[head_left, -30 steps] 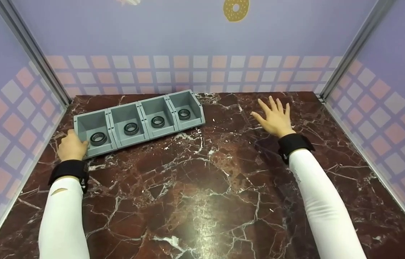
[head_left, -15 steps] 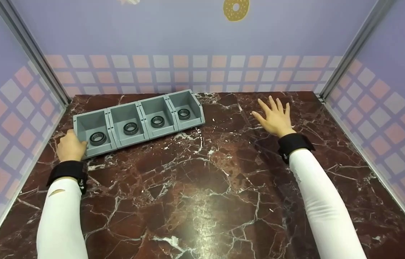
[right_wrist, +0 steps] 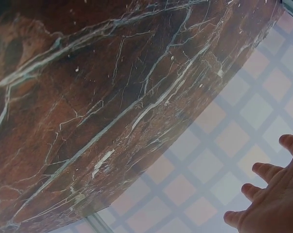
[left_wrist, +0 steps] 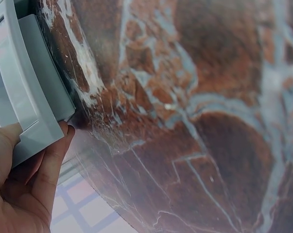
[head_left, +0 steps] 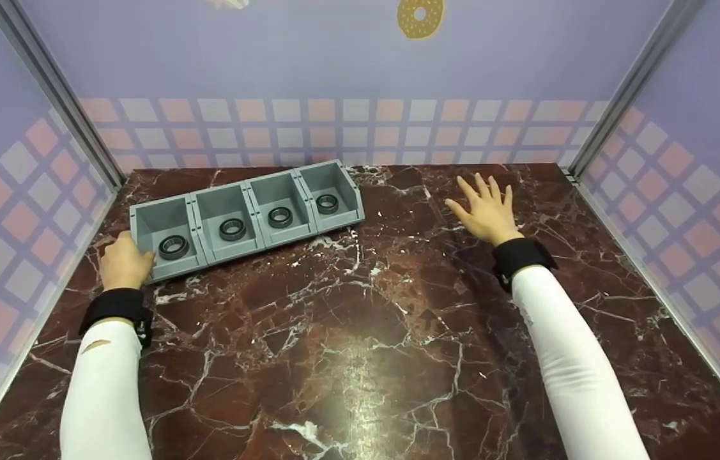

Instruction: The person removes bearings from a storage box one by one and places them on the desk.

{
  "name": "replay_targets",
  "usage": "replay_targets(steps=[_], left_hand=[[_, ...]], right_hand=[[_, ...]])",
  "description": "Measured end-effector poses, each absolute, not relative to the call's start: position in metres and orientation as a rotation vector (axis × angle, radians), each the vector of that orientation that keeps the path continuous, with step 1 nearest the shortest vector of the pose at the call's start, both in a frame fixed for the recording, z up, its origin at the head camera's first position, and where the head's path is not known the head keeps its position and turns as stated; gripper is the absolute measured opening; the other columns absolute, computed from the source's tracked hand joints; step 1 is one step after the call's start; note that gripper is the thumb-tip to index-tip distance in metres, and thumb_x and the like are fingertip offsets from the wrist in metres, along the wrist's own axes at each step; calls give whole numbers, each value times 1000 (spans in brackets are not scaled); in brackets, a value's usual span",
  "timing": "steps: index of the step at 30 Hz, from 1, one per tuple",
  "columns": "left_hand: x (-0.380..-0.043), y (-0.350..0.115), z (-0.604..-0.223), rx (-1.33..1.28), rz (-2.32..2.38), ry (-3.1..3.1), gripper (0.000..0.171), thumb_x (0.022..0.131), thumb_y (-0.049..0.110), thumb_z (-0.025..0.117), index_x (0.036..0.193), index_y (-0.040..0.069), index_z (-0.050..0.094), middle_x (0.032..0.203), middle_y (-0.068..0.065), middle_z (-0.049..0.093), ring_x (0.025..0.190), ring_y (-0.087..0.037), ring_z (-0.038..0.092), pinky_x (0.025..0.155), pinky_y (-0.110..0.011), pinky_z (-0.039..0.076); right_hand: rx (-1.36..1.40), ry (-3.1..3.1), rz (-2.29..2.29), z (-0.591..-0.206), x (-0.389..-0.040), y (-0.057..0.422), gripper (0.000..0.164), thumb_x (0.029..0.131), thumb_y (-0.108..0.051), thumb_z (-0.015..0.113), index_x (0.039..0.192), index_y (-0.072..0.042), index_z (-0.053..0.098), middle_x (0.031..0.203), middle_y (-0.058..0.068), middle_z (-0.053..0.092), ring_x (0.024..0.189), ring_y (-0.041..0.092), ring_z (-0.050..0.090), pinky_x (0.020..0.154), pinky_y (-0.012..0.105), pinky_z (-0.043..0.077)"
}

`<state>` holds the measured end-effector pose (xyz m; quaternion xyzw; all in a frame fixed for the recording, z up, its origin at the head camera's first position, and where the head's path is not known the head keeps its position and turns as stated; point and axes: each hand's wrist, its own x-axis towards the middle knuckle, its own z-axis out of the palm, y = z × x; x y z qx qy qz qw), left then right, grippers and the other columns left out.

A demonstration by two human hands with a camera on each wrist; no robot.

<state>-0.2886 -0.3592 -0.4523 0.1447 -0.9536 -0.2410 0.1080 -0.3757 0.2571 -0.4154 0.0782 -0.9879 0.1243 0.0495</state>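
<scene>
A row of grey plastic storage bins (head_left: 232, 255) stands slantwise at the back left, its right end farther away. Each compartment holds one black ring-shaped bearing, such as the leftmost bearing (head_left: 174, 247) and the rightmost bearing (head_left: 328, 204). My left hand (head_left: 123, 263) grips the row's left end. In the left wrist view the thumb lies on the bin's edge (left_wrist: 37, 114) and fingers (left_wrist: 53, 167) reach beneath it. Over the right back part of the table, my right hand (head_left: 487, 212) is spread with straight fingers, apart from the bins and holding nothing.
A dark red marbled tabletop (head_left: 308, 319) lies under everything. Purple checkered panels close it in at the back (head_left: 360, 70), left (head_left: 8, 211) and right (head_left: 704, 191), with metal posts at the corners. The back panel stands close behind the bins.
My left hand and forearm have shifted very slightly left, with the near end of the bins moving a touch along. The right hand has barely moved.
</scene>
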Motion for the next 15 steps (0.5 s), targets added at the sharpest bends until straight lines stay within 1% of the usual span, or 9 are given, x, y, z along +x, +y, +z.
replay_targets(steps=[4, 15], left_hand=[[-288, -359, -452, 422, -704, -2794, 51, 87, 12, 60, 124, -17, 39, 106, -45, 49, 94, -59, 49, 79, -62, 37], [-287, -352, -449, 401, -730, -2825, 56, 88, 12, 59, 129, -17, 34, 110, -45, 47, 97, -59, 48, 80, -62, 38]], right_hand=[[234, -3013, 389, -415, -376, 256, 70, 93, -60, 33, 150, -22, 19, 154, 15, 9, 139, 35, -4, 103, 56, -13], [254, -3026, 399, -414, -378, 245, 70, 94, -59, 33, 151, -22, 16, 154, 15, 9, 139, 35, -4, 103, 55, -14]])
